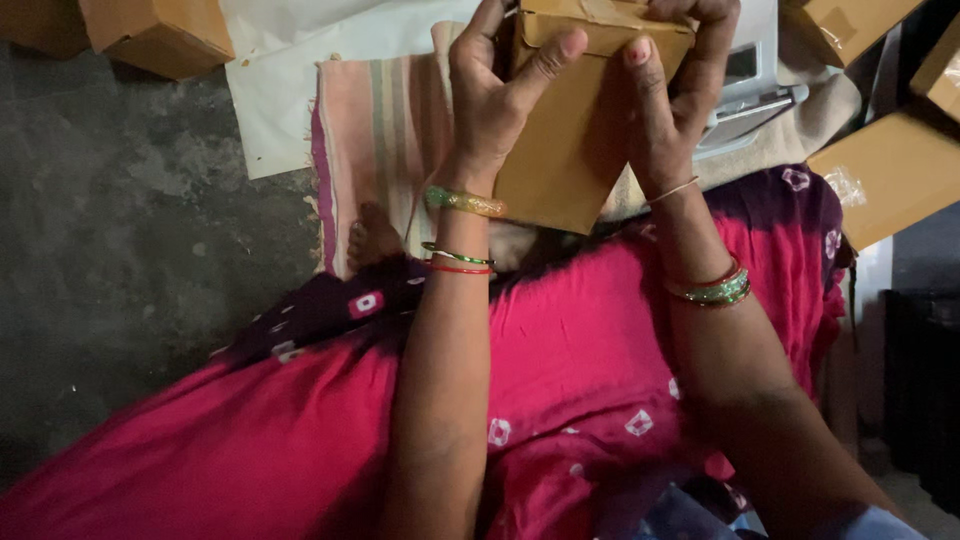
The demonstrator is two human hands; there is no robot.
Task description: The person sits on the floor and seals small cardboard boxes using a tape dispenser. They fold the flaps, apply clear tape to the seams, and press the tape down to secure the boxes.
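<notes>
A brown cardboard box point(560, 150) is held upright in front of me, above my lap. My left hand point(495, 95) grips its left side, thumb laid across the front face. My right hand point(670, 100) holds the right side, thumb on the front and fingers curled over the top edge. Both wrists wear bangles. The box's top runs out of view.
My lap is covered by pink and dark purple cloth point(560, 370). A striped mat point(380, 140) and white sheet point(290, 80) lie on the grey floor point(130, 220). More cardboard boxes sit at top left point(160, 35) and right point(885, 175). A white device point(745, 85) lies behind the box.
</notes>
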